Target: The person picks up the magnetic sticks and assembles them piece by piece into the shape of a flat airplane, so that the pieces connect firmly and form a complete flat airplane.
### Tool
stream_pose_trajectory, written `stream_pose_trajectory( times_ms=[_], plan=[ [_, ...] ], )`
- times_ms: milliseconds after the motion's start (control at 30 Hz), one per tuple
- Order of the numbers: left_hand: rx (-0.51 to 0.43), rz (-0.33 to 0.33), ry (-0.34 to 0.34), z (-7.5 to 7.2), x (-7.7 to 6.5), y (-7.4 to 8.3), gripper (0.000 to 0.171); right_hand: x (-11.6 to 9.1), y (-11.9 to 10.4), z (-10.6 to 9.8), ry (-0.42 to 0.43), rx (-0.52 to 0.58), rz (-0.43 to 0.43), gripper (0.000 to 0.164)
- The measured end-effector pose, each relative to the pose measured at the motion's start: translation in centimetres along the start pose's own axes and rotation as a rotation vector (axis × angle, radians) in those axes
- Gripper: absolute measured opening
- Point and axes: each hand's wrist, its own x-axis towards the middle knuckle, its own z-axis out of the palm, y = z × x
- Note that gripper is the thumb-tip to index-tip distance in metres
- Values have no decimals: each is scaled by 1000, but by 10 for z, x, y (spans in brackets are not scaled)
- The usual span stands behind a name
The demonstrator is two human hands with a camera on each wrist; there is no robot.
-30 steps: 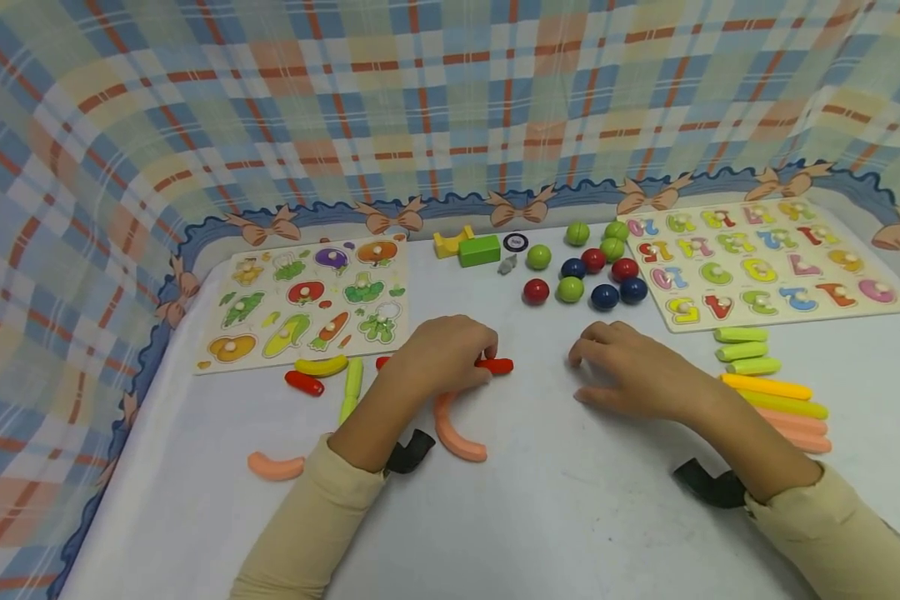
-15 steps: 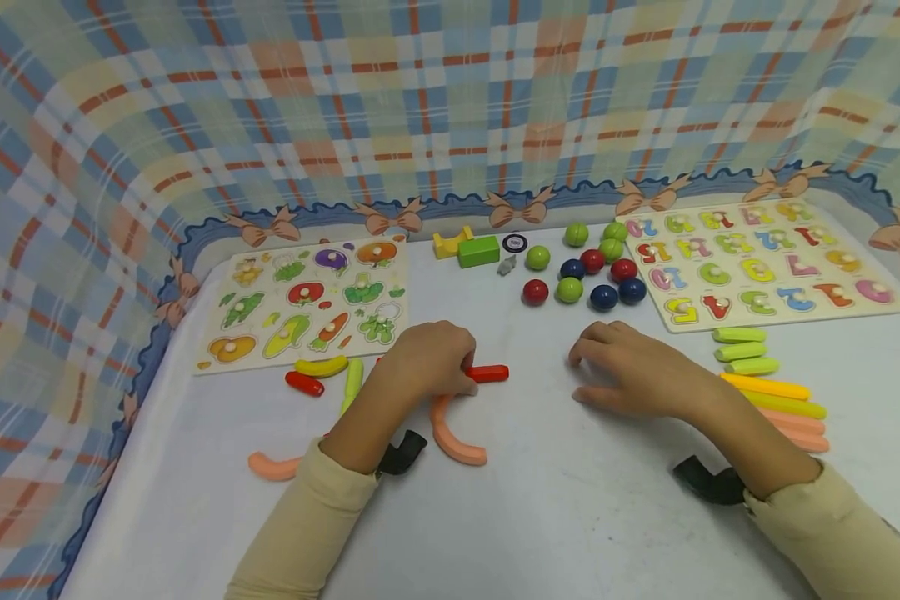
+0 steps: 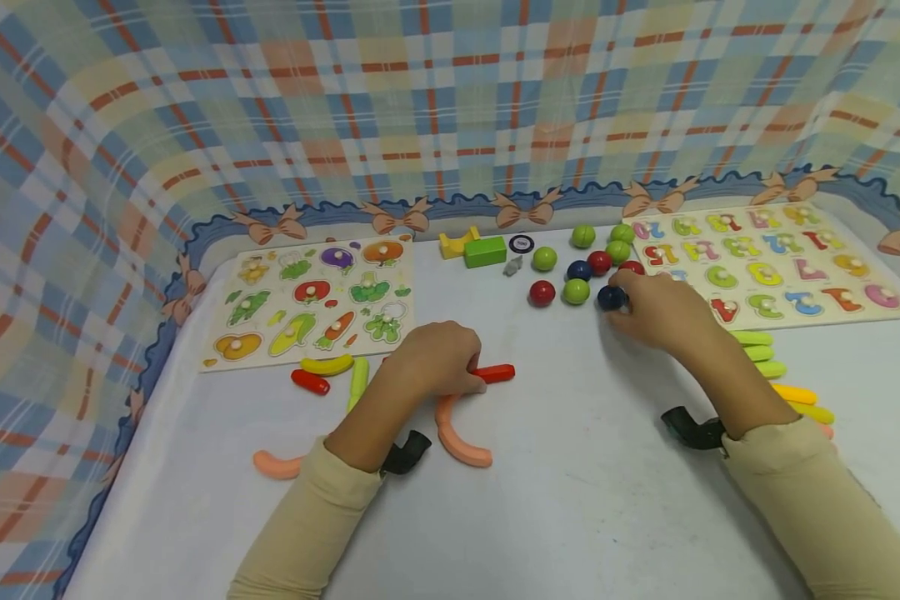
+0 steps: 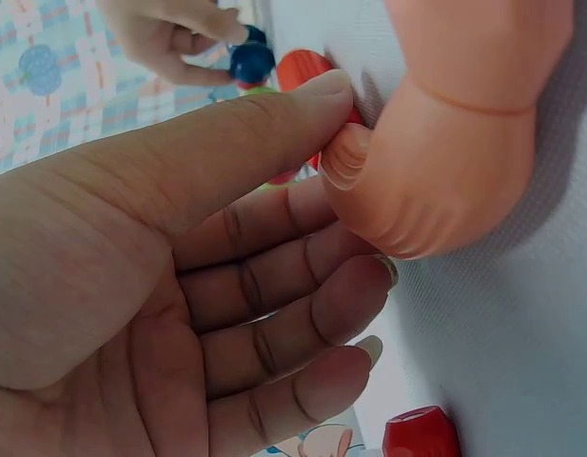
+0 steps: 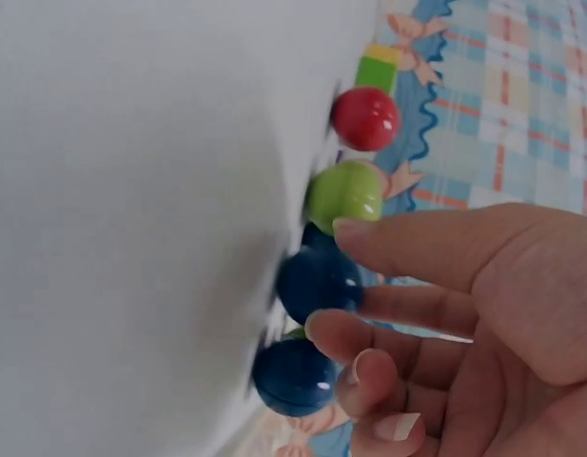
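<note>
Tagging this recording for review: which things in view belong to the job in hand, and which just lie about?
Likely in the job:
- red stick, gripped by the left hand
- blue ball, held by the right hand
- curved peach piece, at the left hand

Seemingly just lying about:
- vegetable board
- number board
- green block
- yellow arch

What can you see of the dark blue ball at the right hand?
The dark blue ball is round, smooth and glossy, with a highlight, possibly plastic; no separate parts show. The right hand curls its thumb and fingers around it, partly hiding it. In the head view it is right of a light green ball; another blue ball is close by in the right wrist view. Whether it touches the white tabletop is unclear.
</note>
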Motion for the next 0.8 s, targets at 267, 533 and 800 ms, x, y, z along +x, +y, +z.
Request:
stream_pose_trajectory(
  times_ms=[267,533,800],
  plan=[
    [13,4,2,2,0,2,24,5,3,5,5,-13,43,47],
    [-24,1,4,1,0,1,18,5,1,4,-91,26,25,43],
    [-93,15,107,-9,-6,-8,15,1,-10,7,-168,78,-60,39]
  ],
)
